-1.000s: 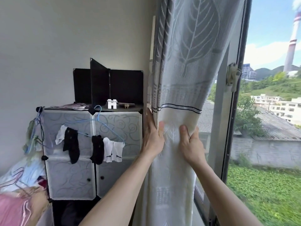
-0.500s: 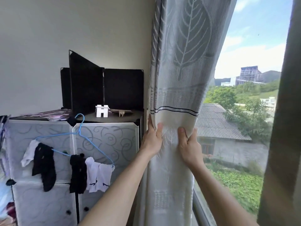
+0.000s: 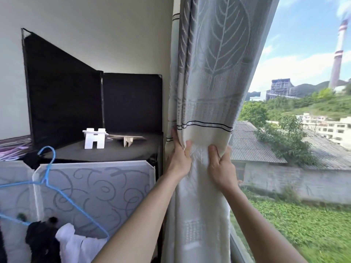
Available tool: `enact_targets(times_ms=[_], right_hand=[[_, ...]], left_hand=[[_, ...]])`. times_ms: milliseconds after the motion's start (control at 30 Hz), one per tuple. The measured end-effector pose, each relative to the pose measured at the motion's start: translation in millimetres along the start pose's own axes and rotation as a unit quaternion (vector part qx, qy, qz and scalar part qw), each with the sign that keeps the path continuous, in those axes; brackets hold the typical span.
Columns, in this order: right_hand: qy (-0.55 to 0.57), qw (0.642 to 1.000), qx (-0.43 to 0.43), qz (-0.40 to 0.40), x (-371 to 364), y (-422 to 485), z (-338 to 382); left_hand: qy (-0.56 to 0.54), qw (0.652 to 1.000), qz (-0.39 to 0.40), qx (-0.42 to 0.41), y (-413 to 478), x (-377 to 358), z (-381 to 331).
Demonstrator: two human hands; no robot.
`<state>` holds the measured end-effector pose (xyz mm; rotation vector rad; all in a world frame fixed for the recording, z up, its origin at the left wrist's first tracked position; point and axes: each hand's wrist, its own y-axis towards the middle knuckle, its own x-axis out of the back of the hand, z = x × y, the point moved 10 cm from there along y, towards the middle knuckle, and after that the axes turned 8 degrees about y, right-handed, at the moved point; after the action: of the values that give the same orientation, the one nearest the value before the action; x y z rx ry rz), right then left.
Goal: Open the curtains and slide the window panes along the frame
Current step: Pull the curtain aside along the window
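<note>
A grey and cream curtain (image 3: 210, 76) with a leaf pattern hangs bunched against the wall at the left side of the window. My left hand (image 3: 179, 158) grips its left folds just below the black double stripe. My right hand (image 3: 221, 164) pinches the cream fabric on the right side of the bunch. To the right of the curtain the window (image 3: 296, 130) shows sky, buildings and greenery. No pane frame or latch is in view now; only the lower sill edge (image 3: 240, 251) shows.
A plastic cube cabinet (image 3: 98, 188) with swirl-patterned doors stands left of the curtain, close to my left arm. Black panels (image 3: 131, 103), a white block (image 3: 95, 138) and a folded paper piece (image 3: 128, 139) sit on top. A blue hanger (image 3: 57, 188) with socks hangs on its front.
The view has shifted closer and to the right; the dark pane frame and latch seen earlier are out of view. Both hands keep their grip on the bunched curtain.
</note>
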<state>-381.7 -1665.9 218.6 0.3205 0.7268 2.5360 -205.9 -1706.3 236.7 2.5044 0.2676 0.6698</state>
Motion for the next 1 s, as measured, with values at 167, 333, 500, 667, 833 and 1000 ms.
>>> enact_targets(times_ms=[167,333,500,667,833,1000], right_hand=[[0.008,1.0,-0.001,-0.002,-37,47,-27],[0.025,1.0,0.005,0.008,-74,100,-53],[0.02,0.999,0.003,0.033,-113,153,-82],[0.009,0.999,-0.004,0.044,-137,201,-110],[0.005,0.999,-0.013,0.048,-149,243,-139],[0.026,0.998,-0.024,0.051,-169,284,-164]], left_hand=[[0.001,0.999,-0.048,-0.009,50,-12,22],[0.034,0.998,-0.05,0.013,110,-24,47],[0.104,0.985,-0.093,0.1,149,-36,75],[0.119,0.976,-0.094,0.154,189,-57,97],[0.118,0.976,-0.098,0.155,222,-82,109],[0.096,0.976,-0.121,0.156,254,-98,127]])
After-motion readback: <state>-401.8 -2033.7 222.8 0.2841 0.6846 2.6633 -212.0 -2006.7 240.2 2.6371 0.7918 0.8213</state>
